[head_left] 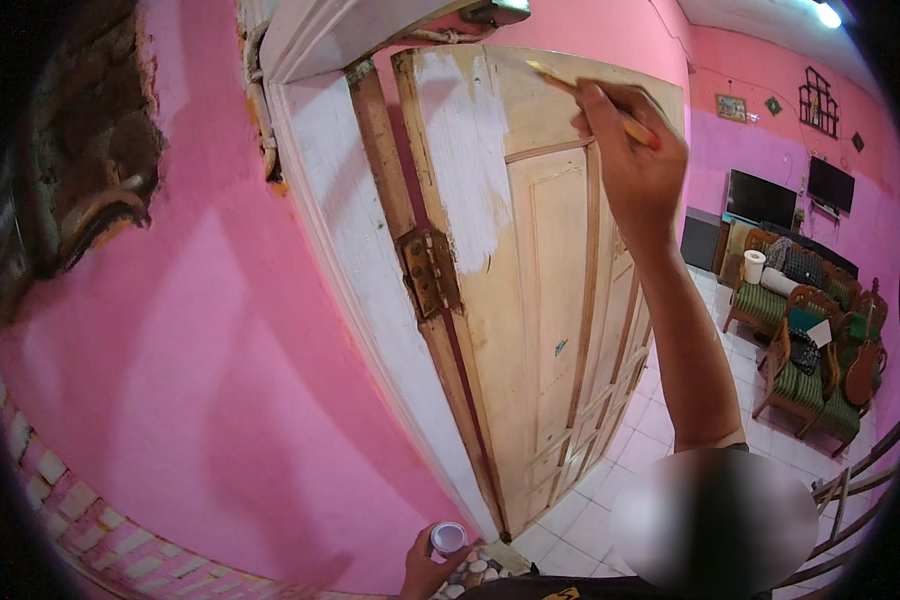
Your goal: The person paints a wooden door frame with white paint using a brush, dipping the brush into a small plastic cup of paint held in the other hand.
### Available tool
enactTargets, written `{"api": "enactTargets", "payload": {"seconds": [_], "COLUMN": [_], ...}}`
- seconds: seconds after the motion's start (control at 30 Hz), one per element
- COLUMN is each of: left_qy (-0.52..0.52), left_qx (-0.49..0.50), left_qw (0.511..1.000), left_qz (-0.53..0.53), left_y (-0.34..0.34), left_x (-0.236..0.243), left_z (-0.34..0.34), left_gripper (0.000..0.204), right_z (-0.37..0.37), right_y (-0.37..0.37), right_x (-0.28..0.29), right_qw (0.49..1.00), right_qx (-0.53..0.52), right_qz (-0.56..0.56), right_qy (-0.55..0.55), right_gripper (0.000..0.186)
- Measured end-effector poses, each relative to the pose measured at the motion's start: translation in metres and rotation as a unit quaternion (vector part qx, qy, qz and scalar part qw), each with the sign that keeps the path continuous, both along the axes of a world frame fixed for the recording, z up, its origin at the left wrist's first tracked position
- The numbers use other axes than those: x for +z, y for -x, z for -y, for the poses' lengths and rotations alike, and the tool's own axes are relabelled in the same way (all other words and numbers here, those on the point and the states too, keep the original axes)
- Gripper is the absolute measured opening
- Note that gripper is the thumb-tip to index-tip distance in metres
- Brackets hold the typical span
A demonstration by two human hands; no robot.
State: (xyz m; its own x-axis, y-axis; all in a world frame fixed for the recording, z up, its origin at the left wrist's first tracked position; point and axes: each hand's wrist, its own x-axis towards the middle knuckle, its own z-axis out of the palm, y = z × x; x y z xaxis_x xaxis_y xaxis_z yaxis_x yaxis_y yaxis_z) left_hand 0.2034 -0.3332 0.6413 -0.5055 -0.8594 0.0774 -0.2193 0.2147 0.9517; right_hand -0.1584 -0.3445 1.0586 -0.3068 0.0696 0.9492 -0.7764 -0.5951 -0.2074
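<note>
High at the top of a bare wooden door (490,400), my right hand (630,130) is closed round a paintbrush (560,82). The red end of its handle sticks out behind my fingers, and the bristle end points up and left near the upper panel. Fresh-looking white paint (465,150) covers the upper part of the door's hinge-side edge board. Low at the bottom, my left hand (427,570) holds a small round pot (448,538) with pale contents. A rusty, paint-marked hinge (428,272) joins the door to its frame.
A white door frame (355,230) and pink wall (170,400) stand on the left. Beyond the door are a white tiled floor (615,470), cushioned chairs (805,385), a guitar (862,370) and two dark screens (762,198). Something blurred fills the lower right.
</note>
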Motion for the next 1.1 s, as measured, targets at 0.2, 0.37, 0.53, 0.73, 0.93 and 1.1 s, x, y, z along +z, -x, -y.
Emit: {"api": "enactTargets", "payload": {"seconds": [0.2,0.37,0.53,0.73,0.93,1.1], "left_qy": [-0.008,-0.005,0.031,0.034,0.017,-0.015], "left_qx": [0.002,-0.001,0.015,0.019,0.008,0.019], "left_qw": [1.000,1.000,0.999,0.999,1.000,0.999], "left_qz": [-0.012,-0.010,0.002,0.013,-0.003,-0.028], "left_y": [-0.001,-0.004,-0.007,-0.004,-0.002,0.002], "left_x": [-0.009,-0.004,-0.016,-0.023,-0.015,-0.002], "left_z": [0.003,0.005,0.010,0.013,0.010,0.007], "left_gripper": [0.067,0.067,0.069,0.069,0.070,0.071], "right_z": [0.029,-0.005,0.005,0.022,0.012,0.036], "right_y": [0.000,0.002,-0.007,-0.011,-0.011,-0.019], "right_x": [0.003,-0.009,0.020,0.006,0.015,0.014], "right_qw": [0.996,0.984,1.000,0.994,0.999,0.994], "right_qx": [-0.035,-0.068,-0.013,-0.047,-0.003,-0.069], "right_qz": [-0.071,-0.068,-0.024,-0.052,-0.025,-0.075], "right_qy": [-0.028,-0.150,0.003,-0.081,0.033,0.027], "right_gripper": [0.016,0.018,0.017,0.017,0.015,0.015]}}
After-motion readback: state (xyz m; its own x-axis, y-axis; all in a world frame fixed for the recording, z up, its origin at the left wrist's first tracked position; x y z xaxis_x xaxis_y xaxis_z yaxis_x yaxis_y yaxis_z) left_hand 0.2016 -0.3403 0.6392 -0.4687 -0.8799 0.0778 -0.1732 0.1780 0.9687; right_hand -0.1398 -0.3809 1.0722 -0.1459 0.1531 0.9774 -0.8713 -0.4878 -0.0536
